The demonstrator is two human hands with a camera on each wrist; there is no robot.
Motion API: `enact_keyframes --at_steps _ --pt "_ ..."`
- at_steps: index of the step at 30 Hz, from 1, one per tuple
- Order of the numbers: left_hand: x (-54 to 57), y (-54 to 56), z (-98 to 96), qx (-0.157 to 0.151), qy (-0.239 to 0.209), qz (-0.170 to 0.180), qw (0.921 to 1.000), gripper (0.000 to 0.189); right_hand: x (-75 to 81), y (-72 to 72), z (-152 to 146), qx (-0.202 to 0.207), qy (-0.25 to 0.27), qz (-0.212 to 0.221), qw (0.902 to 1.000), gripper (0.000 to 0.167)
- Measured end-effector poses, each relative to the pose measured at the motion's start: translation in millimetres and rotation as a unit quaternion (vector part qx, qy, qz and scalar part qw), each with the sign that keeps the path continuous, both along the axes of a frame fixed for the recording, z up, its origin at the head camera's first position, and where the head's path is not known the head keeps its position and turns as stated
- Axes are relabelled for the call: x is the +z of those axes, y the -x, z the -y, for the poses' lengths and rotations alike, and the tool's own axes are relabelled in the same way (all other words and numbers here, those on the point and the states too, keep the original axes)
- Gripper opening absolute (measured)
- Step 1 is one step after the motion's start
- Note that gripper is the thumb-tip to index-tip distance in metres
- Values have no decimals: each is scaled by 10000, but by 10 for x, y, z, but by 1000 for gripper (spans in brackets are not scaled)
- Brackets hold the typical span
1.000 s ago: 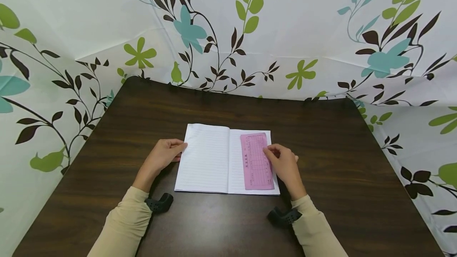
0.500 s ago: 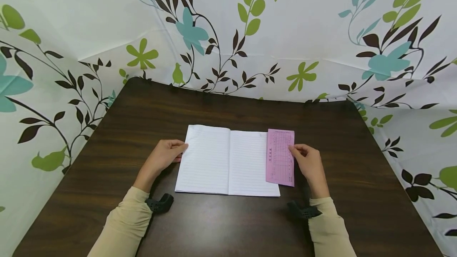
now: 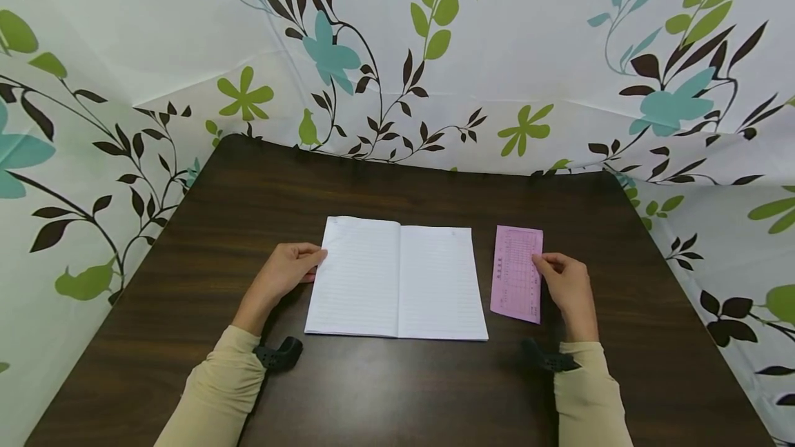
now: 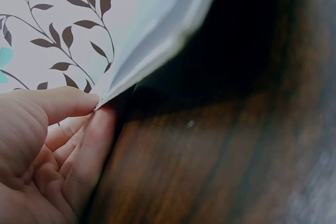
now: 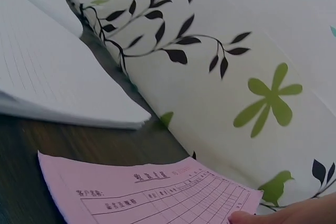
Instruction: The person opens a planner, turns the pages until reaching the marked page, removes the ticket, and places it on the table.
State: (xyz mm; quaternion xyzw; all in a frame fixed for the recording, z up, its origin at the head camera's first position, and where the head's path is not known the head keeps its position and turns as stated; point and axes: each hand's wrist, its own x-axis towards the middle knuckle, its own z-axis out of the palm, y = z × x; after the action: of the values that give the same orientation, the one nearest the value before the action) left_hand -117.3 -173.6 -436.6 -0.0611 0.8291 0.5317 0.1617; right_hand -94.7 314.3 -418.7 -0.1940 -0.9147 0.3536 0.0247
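Observation:
An open lined notebook (image 3: pixel 366 278) lies flat in the middle of the table, both visible pages blank. My left hand (image 3: pixel 288 269) pinches its left edge between thumb and fingers, and the left wrist view shows the thumb on top of the page edge (image 4: pixel 152 51). To the right of the notebook is a pink printed form (image 3: pixel 517 274) with a grid and text. My right hand (image 3: pixel 566 288) pinches the form's right edge. In the right wrist view the form (image 5: pixel 152 190) is slightly bowed, apart from the notebook (image 5: pixel 47 56), with only a thumb tip showing.
The dark wood-grain table (image 3: pixel 385 399) reaches back to a hanging cloth (image 3: pixel 435 74) printed with leaves and flowers, which also runs along both sides. Black wrist mounts (image 3: pixel 279 354) sit at both sleeve cuffs.
My right hand has drawn the pink form rightward off the notebook's right page, uncovering that page. My left hand has stayed at the notebook's left edge.

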Motion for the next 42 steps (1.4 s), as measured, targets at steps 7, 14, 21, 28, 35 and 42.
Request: enact_keyframes --at_steps 7,14,21,28,35,42 --pt "7 -3 -2 33 41 33 10000 42 -11 -19 -124 -85 -229 256 9994 50" --pt "26 -4 -3 35 75 32 10000 42 -32 -10 -155 -6 -549 255 9982 45" --pt "23 11 -1 20 60 25 10000 42 -33 -23 -141 -73 -767 343 9964 38" --pt "12 6 6 10 92 44 9999 42 -13 -31 -96 119 -1085 242 9937 47" --pt "6 -1 3 -6 88 53 9999 42 -4 -21 201 1764 -819 -913 9766 55" --pt "16 12 -11 -37 130 6 9999 42 -189 23 552 2773 -676 -538 9569 69"
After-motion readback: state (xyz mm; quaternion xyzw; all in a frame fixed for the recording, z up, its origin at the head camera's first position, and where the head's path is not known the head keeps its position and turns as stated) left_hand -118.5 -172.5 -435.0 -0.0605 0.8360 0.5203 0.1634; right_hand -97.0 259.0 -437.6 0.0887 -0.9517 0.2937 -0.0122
